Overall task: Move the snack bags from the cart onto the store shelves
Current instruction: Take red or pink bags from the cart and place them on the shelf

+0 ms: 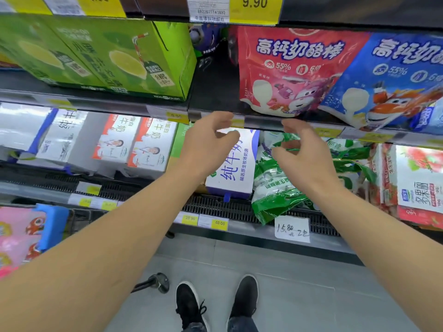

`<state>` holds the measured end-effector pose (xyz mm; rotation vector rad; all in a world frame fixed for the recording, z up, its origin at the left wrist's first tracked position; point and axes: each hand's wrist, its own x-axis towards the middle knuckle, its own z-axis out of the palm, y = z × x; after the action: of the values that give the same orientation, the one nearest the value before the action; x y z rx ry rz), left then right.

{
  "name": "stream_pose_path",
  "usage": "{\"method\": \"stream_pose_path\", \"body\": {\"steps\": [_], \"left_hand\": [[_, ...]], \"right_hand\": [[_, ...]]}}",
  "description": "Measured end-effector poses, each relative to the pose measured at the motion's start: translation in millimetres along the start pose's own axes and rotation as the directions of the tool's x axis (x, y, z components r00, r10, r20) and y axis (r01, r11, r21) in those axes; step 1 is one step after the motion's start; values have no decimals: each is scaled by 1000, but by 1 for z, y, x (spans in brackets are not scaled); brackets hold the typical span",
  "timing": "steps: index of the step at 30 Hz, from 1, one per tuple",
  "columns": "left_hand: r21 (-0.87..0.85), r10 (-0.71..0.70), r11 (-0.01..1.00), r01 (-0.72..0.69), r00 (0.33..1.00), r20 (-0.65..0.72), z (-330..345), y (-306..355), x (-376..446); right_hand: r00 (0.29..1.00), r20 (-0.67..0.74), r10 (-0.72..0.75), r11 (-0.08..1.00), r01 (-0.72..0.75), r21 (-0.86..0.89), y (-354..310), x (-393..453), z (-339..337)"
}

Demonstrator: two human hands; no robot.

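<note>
A red snack bag (290, 68) stands upright on the upper shelf (215, 101), leaning against a blue snack bag (388, 77) on its right. My left hand (206, 144) and my right hand (304, 154) hover just below the shelf's front edge, a little in front of the red bag. Both have loosely curled fingers and hold nothing. To the left of the red bag the shelf surface is bare. The cart's wheel (158, 282) shows on the floor at the bottom.
Green drink cartons (100, 58) fill the upper shelf's left side. Below are milk cartons (134, 144), a white and blue milk box (235, 164), green bags (282, 183) and strawberry boxes (417, 183). Pink packs (19, 238) lie at lower left. My shoes (215, 303) stand on grey floor.
</note>
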<state>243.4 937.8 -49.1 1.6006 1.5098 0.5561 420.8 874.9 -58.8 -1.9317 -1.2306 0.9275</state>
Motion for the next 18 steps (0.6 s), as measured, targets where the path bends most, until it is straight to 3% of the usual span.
{"method": "stream_pose_path", "body": {"steps": [11, 18], "left_hand": [[8, -119, 993, 121, 986, -120, -106, -79, -84], [-71, -217, 976, 205, 916, -338, -215, -162, -169]], "right_hand": [[945, 255, -206, 954, 252, -163, -69, -60, 100], [823, 465, -326, 861, 462, -212, -147, -123, 214]]}}
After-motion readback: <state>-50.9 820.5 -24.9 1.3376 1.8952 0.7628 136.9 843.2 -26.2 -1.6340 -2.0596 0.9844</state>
